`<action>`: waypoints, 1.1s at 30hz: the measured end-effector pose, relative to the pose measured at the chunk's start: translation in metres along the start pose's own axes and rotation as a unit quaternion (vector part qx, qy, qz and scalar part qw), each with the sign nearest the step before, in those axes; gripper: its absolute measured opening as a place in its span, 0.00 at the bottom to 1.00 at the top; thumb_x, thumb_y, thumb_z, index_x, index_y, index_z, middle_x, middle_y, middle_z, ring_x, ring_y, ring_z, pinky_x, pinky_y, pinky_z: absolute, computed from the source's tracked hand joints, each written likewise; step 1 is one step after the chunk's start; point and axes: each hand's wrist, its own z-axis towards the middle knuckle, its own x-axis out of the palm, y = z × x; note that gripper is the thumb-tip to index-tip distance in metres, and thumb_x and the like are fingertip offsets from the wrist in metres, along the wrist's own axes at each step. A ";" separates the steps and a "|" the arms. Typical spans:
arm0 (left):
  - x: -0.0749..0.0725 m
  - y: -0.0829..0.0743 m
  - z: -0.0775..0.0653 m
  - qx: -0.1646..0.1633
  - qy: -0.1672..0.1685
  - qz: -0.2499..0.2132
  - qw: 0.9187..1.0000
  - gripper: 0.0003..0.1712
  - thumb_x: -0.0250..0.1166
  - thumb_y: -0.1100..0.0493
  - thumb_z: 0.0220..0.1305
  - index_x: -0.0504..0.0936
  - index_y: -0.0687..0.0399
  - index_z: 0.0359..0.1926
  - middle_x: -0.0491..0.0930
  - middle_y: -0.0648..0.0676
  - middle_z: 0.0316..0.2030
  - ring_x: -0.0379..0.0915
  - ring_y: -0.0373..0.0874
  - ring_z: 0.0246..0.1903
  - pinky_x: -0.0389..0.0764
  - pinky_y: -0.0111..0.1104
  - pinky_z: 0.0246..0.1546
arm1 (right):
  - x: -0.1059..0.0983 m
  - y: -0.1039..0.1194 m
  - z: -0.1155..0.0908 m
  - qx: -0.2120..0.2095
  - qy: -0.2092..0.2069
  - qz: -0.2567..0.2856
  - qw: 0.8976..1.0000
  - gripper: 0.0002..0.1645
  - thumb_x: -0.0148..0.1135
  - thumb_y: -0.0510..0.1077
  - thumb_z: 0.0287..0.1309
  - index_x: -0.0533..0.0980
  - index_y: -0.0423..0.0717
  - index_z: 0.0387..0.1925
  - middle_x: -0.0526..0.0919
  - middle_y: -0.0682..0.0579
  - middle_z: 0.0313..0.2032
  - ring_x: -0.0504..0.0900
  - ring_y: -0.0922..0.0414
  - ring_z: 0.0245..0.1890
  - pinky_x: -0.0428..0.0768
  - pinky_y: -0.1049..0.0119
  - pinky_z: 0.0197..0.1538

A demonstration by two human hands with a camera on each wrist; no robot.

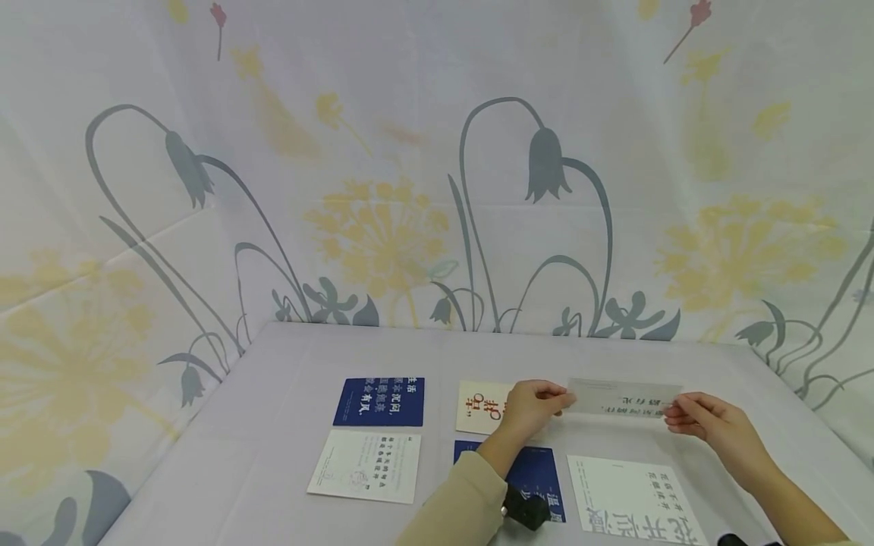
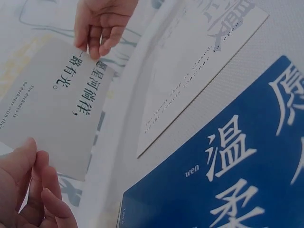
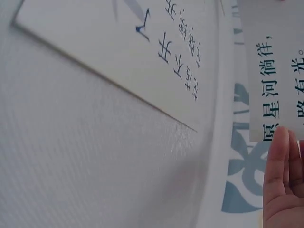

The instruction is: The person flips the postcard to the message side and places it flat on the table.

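Observation:
A pale grey card [image 1: 608, 399] with dark green characters is held up off the table, tilted, between two hands. My left hand [image 1: 536, 406] pinches its left end between thumb and fingers; in the left wrist view that thumb overlaps the card's lower edge. The right hand [image 1: 713, 425] pinches the opposite end, and the right wrist view shows its fingertips [image 3: 280, 135] at the card's corner. Beneath the left forearm lies a blue card [image 1: 536, 474] with white characters, partly hidden. A cream card [image 1: 471, 406] with orange-red lettering is partly covered by the left hand.
A white card [image 1: 631, 497] with grey characters lies below the held card. On the left lie a blue card [image 1: 382, 402] and, nearer, a white card [image 1: 369, 466]. The white table [image 1: 273, 387] ends at a flower-printed cloth backdrop [image 1: 410, 152].

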 end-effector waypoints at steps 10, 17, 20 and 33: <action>-0.003 0.003 0.001 -0.008 0.013 -0.029 0.999 0.06 0.69 0.56 0.55 0.87 0.52 0.33 0.80 0.43 0.27 0.73 0.32 0.29 0.75 0.27 0.31 | 0.002 0.004 -0.004 0.025 -0.023 -0.047 0.998 0.12 0.51 0.41 0.67 0.79 0.41 0.35 0.84 0.58 0.31 0.84 0.59 0.32 0.80 0.72 0.37; -0.003 0.002 0.002 -0.015 0.027 -0.091 0.995 0.07 0.66 0.61 0.58 0.86 0.59 0.35 0.84 0.49 0.29 0.77 0.35 0.30 0.79 0.28 0.35 | 0.002 0.005 -0.005 0.024 -0.020 0.010 0.999 0.12 0.51 0.39 0.66 0.82 0.43 0.34 0.85 0.56 0.32 0.84 0.59 0.33 0.80 0.72 0.39; -0.002 0.002 0.002 -0.022 0.027 -0.101 0.994 0.06 0.65 0.62 0.59 0.86 0.60 0.35 0.84 0.50 0.29 0.77 0.35 0.31 0.79 0.27 0.35 | 0.002 0.004 -0.005 0.009 -0.009 0.068 0.998 0.13 0.50 0.36 0.66 0.83 0.42 0.35 0.85 0.54 0.33 0.84 0.59 0.34 0.80 0.70 0.40; 0.000 -0.001 0.002 -0.054 0.031 -0.151 0.987 0.07 0.64 0.65 0.59 0.86 0.62 0.37 0.84 0.52 0.32 0.80 0.43 0.37 0.80 0.29 0.38 | 0.001 0.001 -0.007 0.006 0.011 0.159 0.987 0.16 0.48 0.31 0.65 0.83 0.40 0.38 0.84 0.53 0.36 0.83 0.58 0.37 0.80 0.68 0.42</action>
